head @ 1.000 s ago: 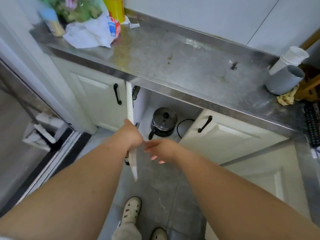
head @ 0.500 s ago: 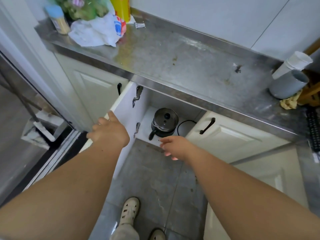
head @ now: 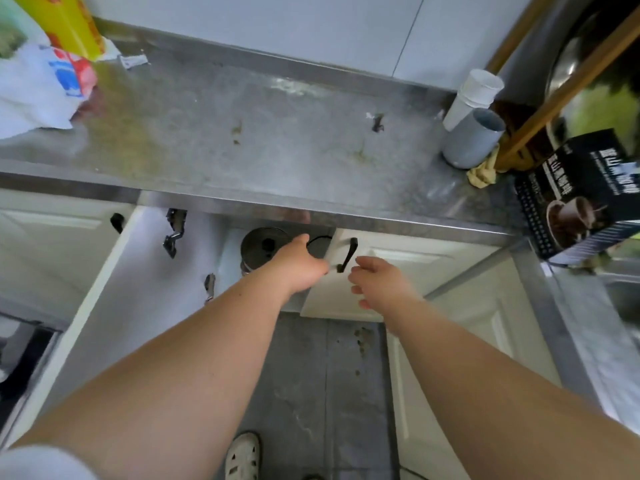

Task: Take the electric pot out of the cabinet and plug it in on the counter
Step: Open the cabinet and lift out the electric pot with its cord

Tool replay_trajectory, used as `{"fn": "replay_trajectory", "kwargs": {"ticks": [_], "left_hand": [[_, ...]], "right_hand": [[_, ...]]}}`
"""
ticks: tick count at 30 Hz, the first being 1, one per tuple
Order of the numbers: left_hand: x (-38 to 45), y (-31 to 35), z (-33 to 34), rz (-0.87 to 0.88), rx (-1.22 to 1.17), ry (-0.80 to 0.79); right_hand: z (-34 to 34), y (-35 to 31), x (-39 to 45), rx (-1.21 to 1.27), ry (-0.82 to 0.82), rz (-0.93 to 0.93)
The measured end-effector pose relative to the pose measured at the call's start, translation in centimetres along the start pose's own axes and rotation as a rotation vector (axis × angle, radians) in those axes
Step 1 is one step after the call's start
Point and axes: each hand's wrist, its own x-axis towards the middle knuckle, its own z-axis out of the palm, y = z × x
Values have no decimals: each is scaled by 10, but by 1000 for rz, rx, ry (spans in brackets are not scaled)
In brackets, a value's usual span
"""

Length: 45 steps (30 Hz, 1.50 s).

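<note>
The electric pot [head: 261,242], dark with a round lid and black knob, stands inside the open cabinet under the steel counter [head: 277,150]; the counter edge and my arm hide part of it. Its black cord [head: 320,239] loops to its right. My left hand [head: 298,265] reaches into the opening just right of the pot, thumb apart, with nothing seen in it. My right hand [head: 377,282] hovers with spread fingers next to the black handle [head: 347,254] of the right door [head: 398,268], not touching it.
The left cabinet door [head: 114,289] is swung wide open. On the counter are a plastic bag [head: 34,95] and yellow box [head: 69,26] at left, a grey cup [head: 472,140], white cups [head: 472,95] and a black box [head: 581,192] at right. My shoe [head: 242,459] is on the floor.
The left door has swung fully open and my left hand has let go of it and moved right, into the cabinet. My right hand has shifted right to the other door's handle.
</note>
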Motion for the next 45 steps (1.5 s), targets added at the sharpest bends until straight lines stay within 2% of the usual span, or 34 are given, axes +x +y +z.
{"fn": "replay_trajectory", "kwargs": {"ticks": [3,9,15,21,25,32,41,45], "left_hand": [[28,17,18,3,-44,-79],[60,27,36,12,-65,-121],[61,14,28,38,123,-165],[23,6,36,86,337,-255],[-16,1,55,89,442,-300],[-77,-12,115,149,469,-376],[-125,8,208,209,561,-556],[-137,27,241,229,517,-549]], "right_hand": [[-15,5,7,51,34,23],[-21,10,19,136,40,41],[-14,15,15,226,72,80],[-17,29,-12,350,50,126],[-23,44,-36,284,25,147],[-48,87,-83,123,53,122],[-103,146,-125,86,214,160],[-126,165,-131,67,279,172]]}}
